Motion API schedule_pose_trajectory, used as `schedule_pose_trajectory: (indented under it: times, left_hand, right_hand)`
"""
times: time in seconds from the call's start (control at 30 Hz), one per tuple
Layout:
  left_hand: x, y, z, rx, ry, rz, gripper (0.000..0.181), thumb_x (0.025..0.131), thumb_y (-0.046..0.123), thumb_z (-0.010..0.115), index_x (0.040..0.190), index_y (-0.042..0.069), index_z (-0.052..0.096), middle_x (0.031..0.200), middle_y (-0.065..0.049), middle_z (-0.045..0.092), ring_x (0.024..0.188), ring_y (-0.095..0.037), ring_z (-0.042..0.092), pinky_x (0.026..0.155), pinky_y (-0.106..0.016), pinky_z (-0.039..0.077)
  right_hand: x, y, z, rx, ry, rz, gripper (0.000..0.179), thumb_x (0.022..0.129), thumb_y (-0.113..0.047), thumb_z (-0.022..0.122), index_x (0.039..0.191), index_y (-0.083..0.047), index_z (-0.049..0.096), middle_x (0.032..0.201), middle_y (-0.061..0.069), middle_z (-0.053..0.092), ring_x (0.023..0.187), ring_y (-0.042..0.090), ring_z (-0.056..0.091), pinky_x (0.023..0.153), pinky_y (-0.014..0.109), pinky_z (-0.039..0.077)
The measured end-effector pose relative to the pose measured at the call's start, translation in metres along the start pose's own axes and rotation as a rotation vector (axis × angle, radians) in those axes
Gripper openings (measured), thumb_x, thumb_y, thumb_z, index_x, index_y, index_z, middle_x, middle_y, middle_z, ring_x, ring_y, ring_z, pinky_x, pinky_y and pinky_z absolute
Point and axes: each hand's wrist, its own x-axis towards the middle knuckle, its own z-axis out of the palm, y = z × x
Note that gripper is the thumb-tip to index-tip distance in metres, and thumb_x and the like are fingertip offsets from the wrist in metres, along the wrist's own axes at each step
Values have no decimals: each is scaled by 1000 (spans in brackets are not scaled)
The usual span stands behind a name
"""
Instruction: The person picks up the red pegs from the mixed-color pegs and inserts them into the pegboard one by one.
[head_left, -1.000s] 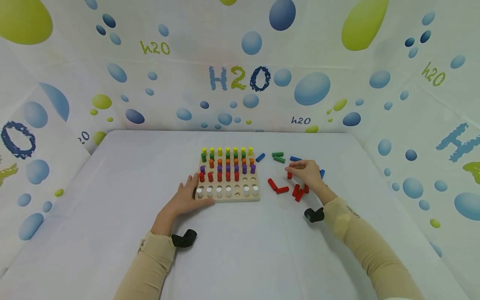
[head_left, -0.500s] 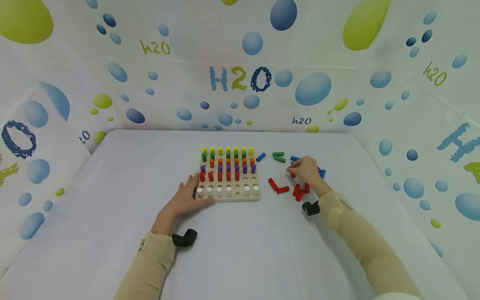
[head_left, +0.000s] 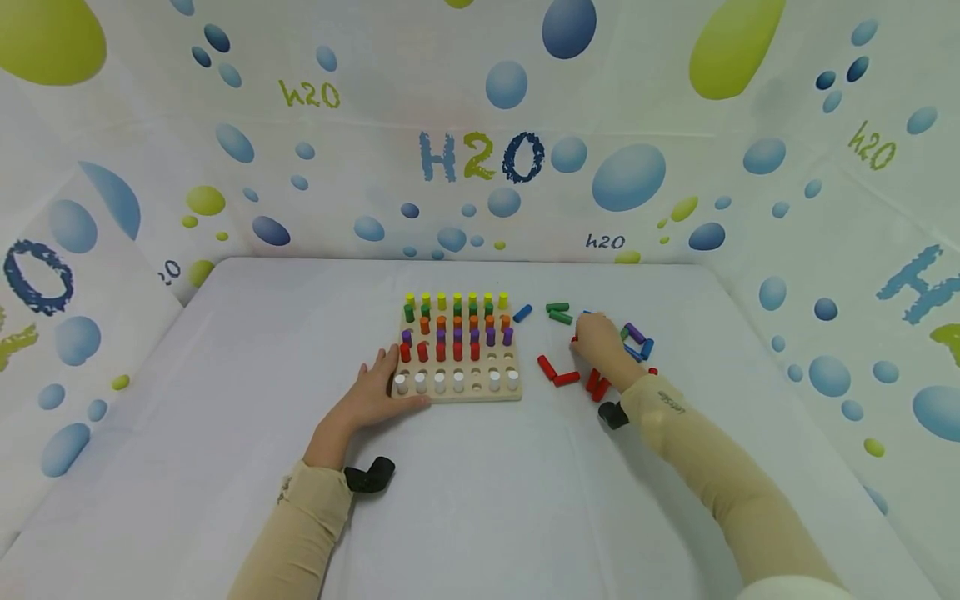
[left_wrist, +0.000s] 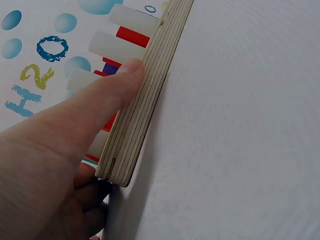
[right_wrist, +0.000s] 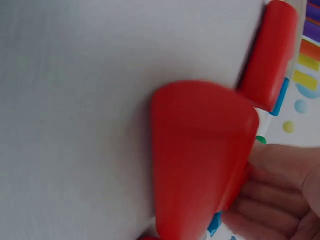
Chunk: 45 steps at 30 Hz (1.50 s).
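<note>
In the head view, the pegboard (head_left: 480, 399) is sitting mid-frame on the white cloth (head_left: 480, 517); yellow pegs (head_left: 442, 302) are lining its far side, green, orange, purple and red rows are following below in the frame, and white pegs (head_left: 458, 384) are standing in the nearest row; the left hand (head_left: 367, 404) is resting at the board's lower left corner, its fingers lying spread along the left edge and its thumb pressing against the near edge.

The right hand (head_left: 606, 343) is reaching down right of centre; its fingers are curling inward with a bit of red showing by the tips, but whether they are gripping a peg I cannot tell; in the right wrist view, a large red peg (right_wrist: 195, 150) is partly hiding them. Loose red pegs (head_left: 547, 367) are lying left of and below that hand in the frame; a blue peg (head_left: 522, 313) is lying just beside the board's upper right, two green pegs (head_left: 560, 317) are lying right of it, and a purple peg (head_left: 633, 333) is lying farther right; a bubble-patterned backdrop (head_left: 337, 167) is filling the upper frame.
</note>
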Motion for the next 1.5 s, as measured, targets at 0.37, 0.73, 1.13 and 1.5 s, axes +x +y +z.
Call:
schedule_pose_trajectory:
  times: [0.37, 0.73, 1.13, 1.5]
  left_hand:
    - [-1, 0, 0, -1, -3, -4, 111, 73, 57, 66, 145, -2, 5, 149, -23, 10, 138, -34, 0, 110, -49, -3]
    - [0, -1, 0, -3, 9, 5, 112, 73, 58, 67, 145, -2, 6, 149, -22, 10, 138, -34, 1, 110, -49, -3]
    - [1, -2, 1, -3, 8, 4, 113, 72, 59, 66, 145, -2, 5, 149, -23, 11, 138, -34, 1, 110, -49, -2]
    - [-1, 0, 0, 7, -3, -5, 112, 73, 58, 66, 145, -1, 4, 149, -23, 9, 138, -34, 0, 110, -49, -3]
  right_hand:
    - [-3, 0, 2, 40, 14, -87, 15, 84, -10, 66, 92, 3, 67, 83, 13, 64, 72, 23, 57, 72, 33, 53]
    - [-7, 11, 8, 409, 104, -20, 20, 86, -15, 65, 102, -4, 66, 93, 11, 64, 84, 25, 55, 77, 35, 52]
    - [-13, 19, 14, 884, 208, 111, 30, 84, -26, 68, 104, -4, 65, 97, 11, 66, 88, 21, 62, 83, 31, 51]
    - [-14, 19, 19, 1130, 197, 208, 42, 82, -33, 68, 114, -6, 61, 107, 12, 65, 95, 17, 61, 84, 25, 49]
